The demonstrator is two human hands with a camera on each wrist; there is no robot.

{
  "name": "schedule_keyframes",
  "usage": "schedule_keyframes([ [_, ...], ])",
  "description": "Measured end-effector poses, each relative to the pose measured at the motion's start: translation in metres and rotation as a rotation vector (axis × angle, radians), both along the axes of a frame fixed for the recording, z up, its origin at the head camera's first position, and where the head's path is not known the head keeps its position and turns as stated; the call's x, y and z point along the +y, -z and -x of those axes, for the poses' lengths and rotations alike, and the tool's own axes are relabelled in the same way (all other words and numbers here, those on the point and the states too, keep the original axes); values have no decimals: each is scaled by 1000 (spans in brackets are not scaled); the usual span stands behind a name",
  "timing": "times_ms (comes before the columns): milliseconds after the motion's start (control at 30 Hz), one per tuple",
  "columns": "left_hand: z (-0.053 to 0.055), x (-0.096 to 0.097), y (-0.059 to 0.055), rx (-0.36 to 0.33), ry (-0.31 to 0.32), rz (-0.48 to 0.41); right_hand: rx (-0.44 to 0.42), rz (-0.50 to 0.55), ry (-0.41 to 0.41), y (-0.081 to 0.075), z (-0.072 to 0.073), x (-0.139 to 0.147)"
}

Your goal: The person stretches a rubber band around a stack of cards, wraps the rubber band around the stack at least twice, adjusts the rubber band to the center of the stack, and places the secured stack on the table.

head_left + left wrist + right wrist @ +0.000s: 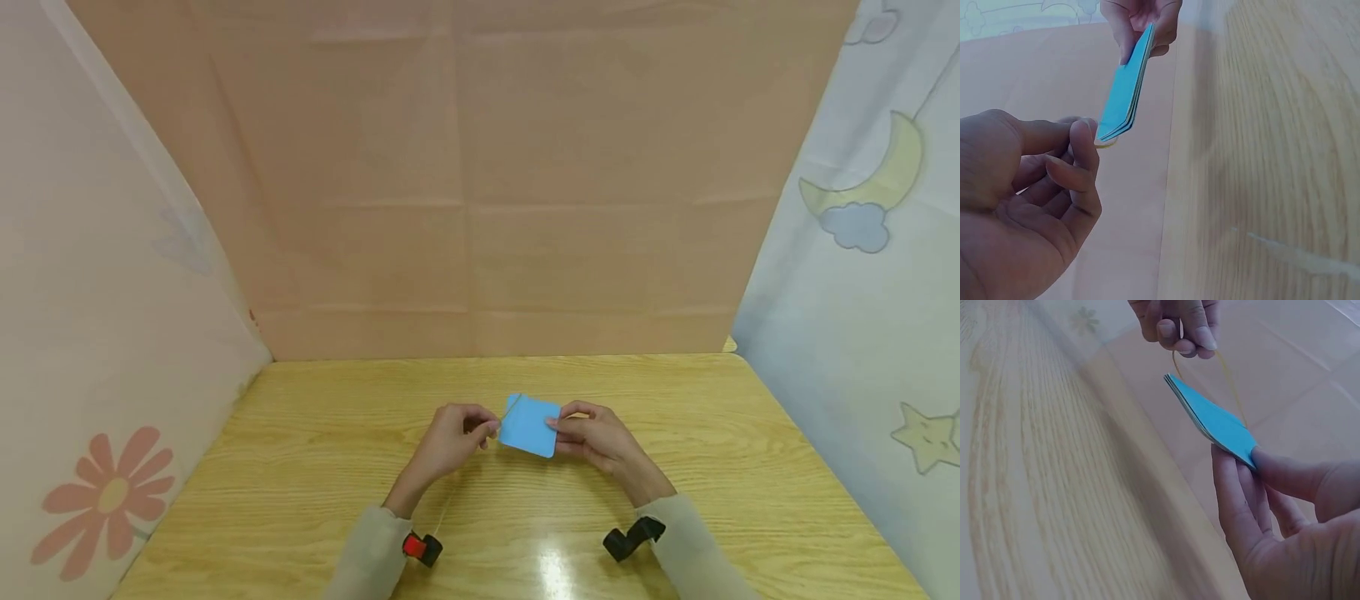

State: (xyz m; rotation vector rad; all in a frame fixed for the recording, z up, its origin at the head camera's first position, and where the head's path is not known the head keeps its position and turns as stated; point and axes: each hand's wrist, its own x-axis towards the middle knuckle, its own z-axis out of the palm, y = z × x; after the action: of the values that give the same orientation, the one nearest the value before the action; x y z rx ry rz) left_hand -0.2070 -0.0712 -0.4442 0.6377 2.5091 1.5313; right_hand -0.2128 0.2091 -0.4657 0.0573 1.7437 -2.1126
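Observation:
A thin stack of square blue cards [529,427] with rounded corners is held above the wooden table. My right hand [600,437] grips its right edge, thumb on the front face and fingers behind. A thin yellowish rubber band [1230,375] runs across one corner of the stack. My left hand [450,437] pinches this band between thumb and fingers at the stack's left side. In the right wrist view the band stretches as a loop from the left fingers to the cards [1216,422]. The layered edges of the stack [1124,94] show in the left wrist view.
A wood-grain table [315,467] lies under both hands. A plain peach cloth [465,167] hangs behind it, with patterned cloths on both sides. Small cameras sit on the wrists, a black and red one [422,548] left and a black one [632,538] right.

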Motion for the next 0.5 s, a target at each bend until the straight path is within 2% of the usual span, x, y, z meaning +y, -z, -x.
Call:
schedule_keyframes([
  [300,-3,2,7,-31,6,8,13,16,24,-2,1,2],
  [500,-3,2,10,-38,33,3,18,33,29,-4,-1,4],
])
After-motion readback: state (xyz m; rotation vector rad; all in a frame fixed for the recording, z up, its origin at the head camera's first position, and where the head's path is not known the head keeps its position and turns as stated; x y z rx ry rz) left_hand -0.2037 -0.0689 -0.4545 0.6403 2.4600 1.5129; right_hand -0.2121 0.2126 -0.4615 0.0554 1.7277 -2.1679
